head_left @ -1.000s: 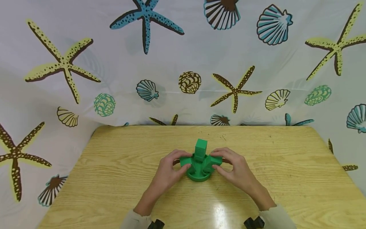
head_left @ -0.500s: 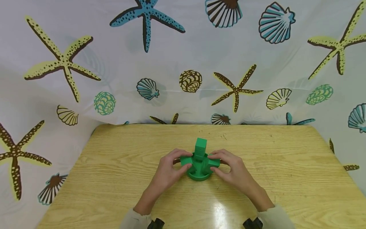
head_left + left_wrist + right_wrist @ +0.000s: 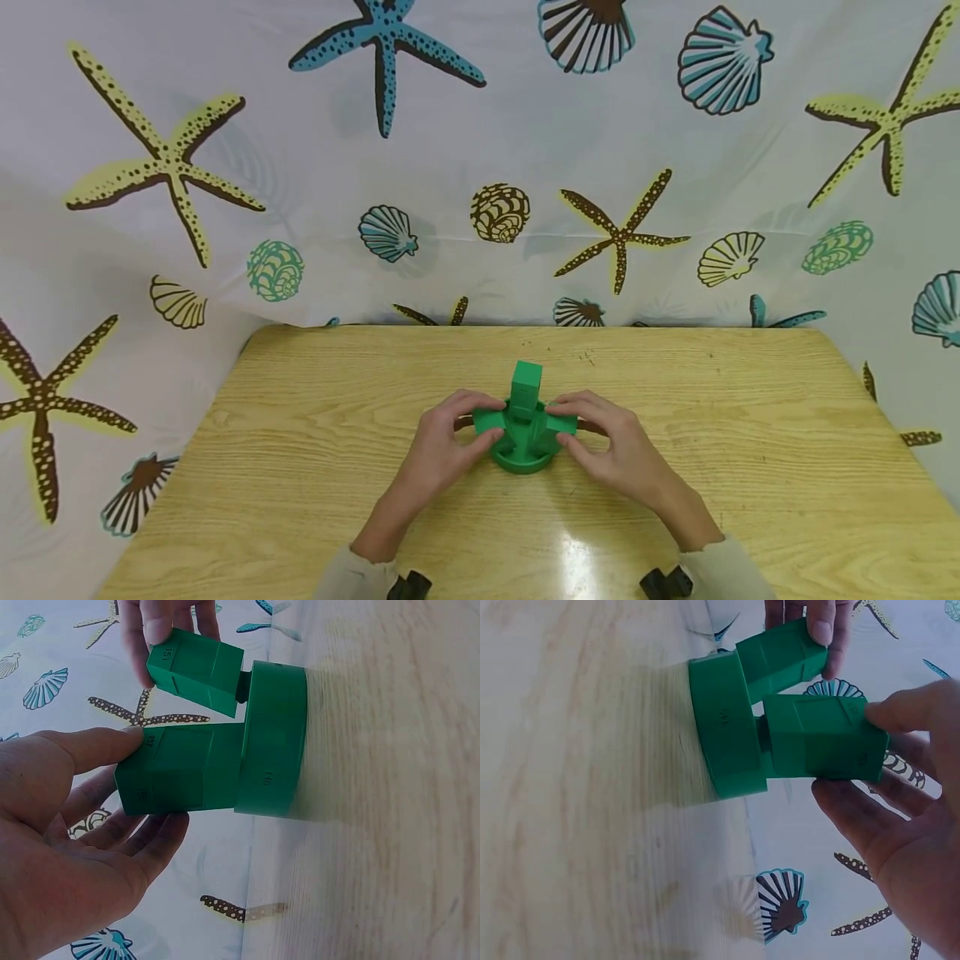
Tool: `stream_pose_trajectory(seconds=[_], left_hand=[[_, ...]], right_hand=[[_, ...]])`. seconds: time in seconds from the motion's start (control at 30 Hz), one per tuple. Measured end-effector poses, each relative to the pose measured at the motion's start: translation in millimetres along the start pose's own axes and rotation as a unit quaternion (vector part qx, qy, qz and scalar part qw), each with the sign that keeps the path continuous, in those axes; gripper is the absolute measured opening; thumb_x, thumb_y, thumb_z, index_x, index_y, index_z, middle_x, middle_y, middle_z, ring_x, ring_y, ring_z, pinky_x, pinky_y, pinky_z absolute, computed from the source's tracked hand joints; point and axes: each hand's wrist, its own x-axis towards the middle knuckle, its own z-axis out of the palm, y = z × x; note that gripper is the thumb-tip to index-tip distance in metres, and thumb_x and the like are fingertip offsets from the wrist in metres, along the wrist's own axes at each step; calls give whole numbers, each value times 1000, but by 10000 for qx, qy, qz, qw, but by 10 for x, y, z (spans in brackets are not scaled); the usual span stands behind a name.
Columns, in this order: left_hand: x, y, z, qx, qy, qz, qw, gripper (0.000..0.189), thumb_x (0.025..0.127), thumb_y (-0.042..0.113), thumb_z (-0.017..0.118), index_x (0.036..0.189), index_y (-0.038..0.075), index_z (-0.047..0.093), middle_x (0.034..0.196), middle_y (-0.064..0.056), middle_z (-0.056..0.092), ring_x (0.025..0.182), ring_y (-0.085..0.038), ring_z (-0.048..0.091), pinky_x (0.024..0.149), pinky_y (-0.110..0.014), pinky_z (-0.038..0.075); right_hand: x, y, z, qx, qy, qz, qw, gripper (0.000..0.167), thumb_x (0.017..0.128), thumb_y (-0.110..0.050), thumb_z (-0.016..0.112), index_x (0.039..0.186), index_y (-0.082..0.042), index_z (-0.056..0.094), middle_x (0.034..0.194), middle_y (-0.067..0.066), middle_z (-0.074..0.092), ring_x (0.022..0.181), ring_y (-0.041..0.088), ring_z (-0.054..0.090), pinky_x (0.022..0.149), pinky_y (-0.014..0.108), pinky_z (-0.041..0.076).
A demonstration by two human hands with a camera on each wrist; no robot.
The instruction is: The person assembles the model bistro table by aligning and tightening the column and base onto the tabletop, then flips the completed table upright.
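Observation:
A round green base (image 3: 522, 467) stands on the table with green rectangular blocks rising from it. My left hand (image 3: 442, 442) pinches the left block (image 3: 487, 421) between thumb and fingers. Opposite it, my right hand (image 3: 618, 446) grips the right block (image 3: 561, 423) the same way. The third block (image 3: 527, 385) stands at the back of the base, touched by neither hand. In the left wrist view the left block (image 3: 180, 769) leans outward from the base's thick rim (image 3: 277, 742). Small embossed numbers mark the blocks and base. A dark gap shows under the right block (image 3: 821, 739) in the right wrist view.
The wooden table (image 3: 315, 400) reaches back to a white curtain (image 3: 442, 167) printed with starfish and shells, which also hangs along both sides. Dark wrist devices (image 3: 409, 586) sit near the sleeve cuffs at the front.
The right block has turned in my right hand from an angled stance to a squarer one, shifting slightly left. My left hand and the left block have stayed put.

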Motion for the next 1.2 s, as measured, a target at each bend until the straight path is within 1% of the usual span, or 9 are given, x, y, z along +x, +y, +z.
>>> stream_pose_trajectory(seconds=[0.13,0.23,0.4,0.53,0.7,0.83,0.97,1.07,1.2], left_hand=[[0,4,-2,39,11,-21,10000,30,89,3,81,116,14,75,119,-4,68,114,-25,65,95,-51,56],[2,2,-3,41,9,-27,10000,30,89,4,81,117,14,75,119,-4,68,114,-25,65,95,-50,56],[7,-3,-4,33,-17,-4,10000,30,89,4,81,118,10,75,120,-4,68,115,-24,65,95,-49,56],[7,-4,-3,26,-33,-7,10000,31,89,4,81,118,9,75,120,-3,68,115,-23,65,95,-46,56],[4,-7,-4,-29,-34,-14,10000,31,89,4,81,118,12,75,120,-3,68,115,-23,65,96,-48,56],[-1,-9,-6,-103,-55,-7,9999,31,89,4,80,119,9,74,120,-4,67,115,-24,65,96,-50,55],[-5,-10,-6,-97,-70,16,9999,31,89,4,80,119,7,74,120,-4,67,115,-24,65,96,-48,56],[-4,-9,-2,-50,-59,34,10000,31,89,4,80,119,8,74,120,-4,67,115,-24,65,95,-47,56],[0,-7,7,-13,-43,37,10000,31,89,4,80,119,9,75,119,-3,67,114,-23,65,94,-47,57]], right_hand=[[-13,-12,-55,107,-222,72,9997,45,92,10,58,133,-6,68,136,7,63,125,27,61,94,43,57],[-19,-12,-82,95,-358,115,9992,51,90,12,55,136,-6,67,140,10,62,127,27,61,94,42,57],[-12,1,-96,160,-386,139,9990,39,97,3,64,134,-6,68,139,12,63,123,27,63,90,40,59],[-7,7,-101,236,-340,179,9990,32,99,-6,69,131,-6,70,134,12,66,115,26,68,88,42,60],[-11,-16,-109,169,-301,280,9990,29,100,-10,69,129,-11,72,132,6,67,119,24,66,95,45,56],[-8,-29,-94,554,-304,474,9969,30,97,-10,72,127,-11,72,130,8,68,122,24,64,98,41,55],[-9,-28,-64,784,-287,547,9950,31,95,-8,75,126,-9,72,127,7,70,117,23,67,89,38,59],[-2,-31,-33,639,-290,437,9966,32,95,-10,76,127,-11,72,126,5,69,113,22,67,80,36,62],[9,-34,19,460,-309,271,9981,33,96,-11,75,129,-11,71,124,5,67,107,20,66,72,32,61]])
